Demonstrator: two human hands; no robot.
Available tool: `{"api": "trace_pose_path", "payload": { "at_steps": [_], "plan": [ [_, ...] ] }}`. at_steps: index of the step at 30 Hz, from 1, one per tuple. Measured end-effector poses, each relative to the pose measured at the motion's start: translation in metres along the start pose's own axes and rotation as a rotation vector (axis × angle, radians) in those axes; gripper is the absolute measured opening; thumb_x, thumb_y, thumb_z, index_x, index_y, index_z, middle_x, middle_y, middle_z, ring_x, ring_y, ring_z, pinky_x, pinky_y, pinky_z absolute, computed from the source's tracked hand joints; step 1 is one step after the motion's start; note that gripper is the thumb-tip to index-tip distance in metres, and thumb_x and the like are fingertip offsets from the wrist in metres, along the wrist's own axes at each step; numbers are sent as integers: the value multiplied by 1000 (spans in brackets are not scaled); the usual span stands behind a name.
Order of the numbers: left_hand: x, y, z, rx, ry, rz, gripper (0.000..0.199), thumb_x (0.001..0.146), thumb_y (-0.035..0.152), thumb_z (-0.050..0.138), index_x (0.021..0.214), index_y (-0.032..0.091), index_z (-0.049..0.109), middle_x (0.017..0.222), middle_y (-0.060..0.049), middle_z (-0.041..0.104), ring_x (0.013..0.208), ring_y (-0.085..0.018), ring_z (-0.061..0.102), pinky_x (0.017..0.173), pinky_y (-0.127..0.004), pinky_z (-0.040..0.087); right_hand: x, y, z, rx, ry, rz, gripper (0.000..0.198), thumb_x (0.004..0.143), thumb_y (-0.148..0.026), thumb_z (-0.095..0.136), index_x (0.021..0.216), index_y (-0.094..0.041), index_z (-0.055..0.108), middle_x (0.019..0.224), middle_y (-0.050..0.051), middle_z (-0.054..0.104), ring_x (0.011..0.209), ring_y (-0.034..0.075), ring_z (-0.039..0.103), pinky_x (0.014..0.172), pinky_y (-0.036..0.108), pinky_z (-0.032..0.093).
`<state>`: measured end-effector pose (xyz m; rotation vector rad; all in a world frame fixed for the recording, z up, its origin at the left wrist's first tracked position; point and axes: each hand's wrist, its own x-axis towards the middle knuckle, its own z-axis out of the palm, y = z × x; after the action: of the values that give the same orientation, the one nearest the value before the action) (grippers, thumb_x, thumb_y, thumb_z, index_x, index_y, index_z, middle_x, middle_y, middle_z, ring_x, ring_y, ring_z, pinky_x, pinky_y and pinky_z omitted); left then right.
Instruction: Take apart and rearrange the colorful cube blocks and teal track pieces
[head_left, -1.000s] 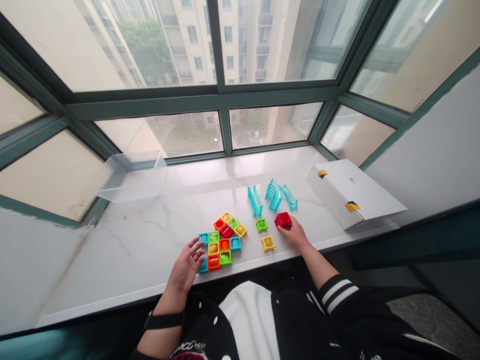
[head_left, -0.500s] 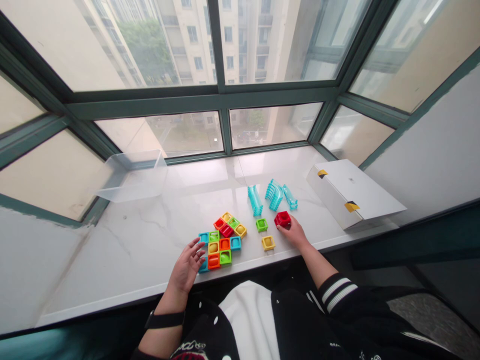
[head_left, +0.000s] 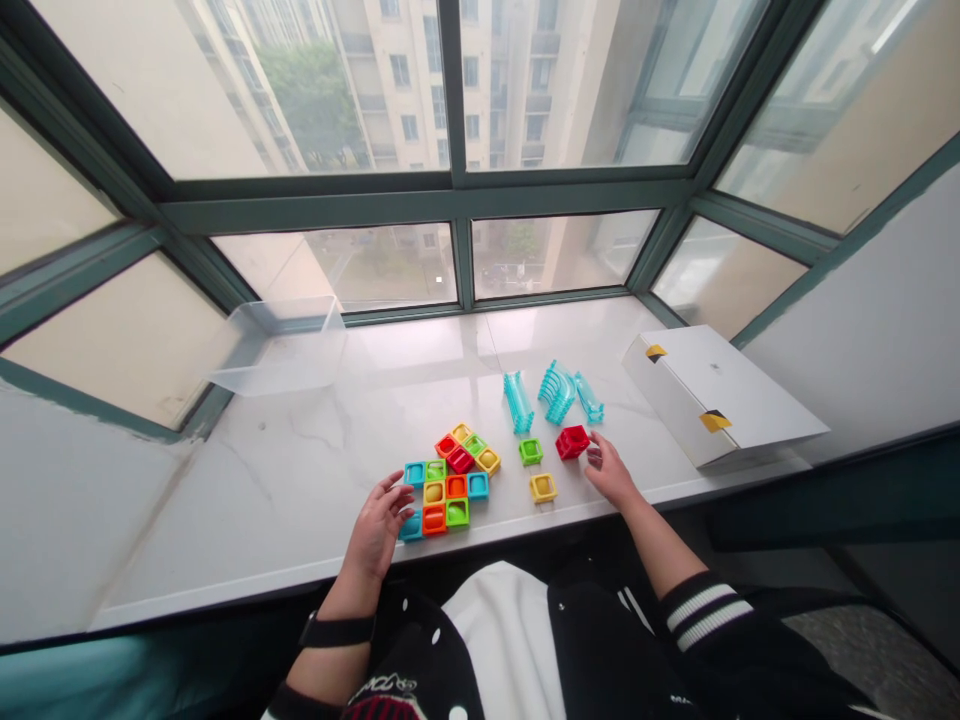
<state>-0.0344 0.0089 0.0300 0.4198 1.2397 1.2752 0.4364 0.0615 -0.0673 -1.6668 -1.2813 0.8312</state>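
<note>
My right hand (head_left: 611, 474) is just right of a red block (head_left: 572, 442), its fingers apart and holding nothing. A green block (head_left: 530, 452) and a yellow block (head_left: 543, 488) stand to the left of the red one. My left hand (head_left: 379, 520) hovers at the left edge of a group of coloured blocks, fingers loosely spread; an orange block (head_left: 434, 519) and a light-green block (head_left: 457, 513) are in its front row. Whether the left fingertips touch the blue block (head_left: 414, 474) I cannot tell. Behind it, a red block (head_left: 460, 460) is in a second, angled cluster.
Clear turquoise track pieces, one straight (head_left: 518, 402), one curved (head_left: 556, 392) and one small (head_left: 589, 397), lie behind the blocks. A translucent plastic bin (head_left: 289, 375) stands at the back left. On the right is a white box (head_left: 731, 385) with yellow-black tabs. Windows border the white counter (head_left: 300, 480).
My right hand has let go of the red block and drawn back slightly to the right. My left hand stays by the block group. The whole view has shifted a little.
</note>
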Motion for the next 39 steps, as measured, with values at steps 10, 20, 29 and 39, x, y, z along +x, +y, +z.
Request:
{"api": "trace_pose_path", "payload": {
  "at_steps": [10, 20, 29, 39],
  "plan": [
    [11, -14, -5, 167, -11, 154, 70, 67, 46, 93, 125, 19, 66, 85, 1, 68, 79, -14, 68, 79, -29, 59, -27, -68, -37, 11, 398, -163, 38, 77, -19, 58, 114, -22, 64, 97, 5, 70, 89, 23, 71, 87, 44, 62],
    [3, 2, -28, 944, -83, 455, 43, 89, 53, 71, 121, 24, 71, 104, -5, 74, 100, -26, 71, 93, -42, 57, -44, -145, 39, -93, -264, -595, 34, 91, -11, 53, 115, -24, 73, 109, 7, 75, 103, 23, 72, 93, 40, 61],
    [-13, -7, -42, 1342, -352, 610, 55, 81, 22, 75, 134, 31, 67, 138, -8, 67, 130, -31, 62, 115, -51, 50, -65, -157, 121, -397, -718, -786, 48, 88, -14, 67, 134, -23, 71, 144, 14, 66, 135, 32, 58, 116, 53, 48],
    [-9, -13, -43, 1404, -424, 553, 54, 85, 13, 62, 136, 30, 68, 136, -9, 68, 126, -30, 64, 111, -50, 52, -91, -172, 161, -635, -919, -864, 66, 87, -34, 74, 151, -29, 59, 167, 11, 45, 152, 41, 39, 123, 62, 34]
  ]
}}
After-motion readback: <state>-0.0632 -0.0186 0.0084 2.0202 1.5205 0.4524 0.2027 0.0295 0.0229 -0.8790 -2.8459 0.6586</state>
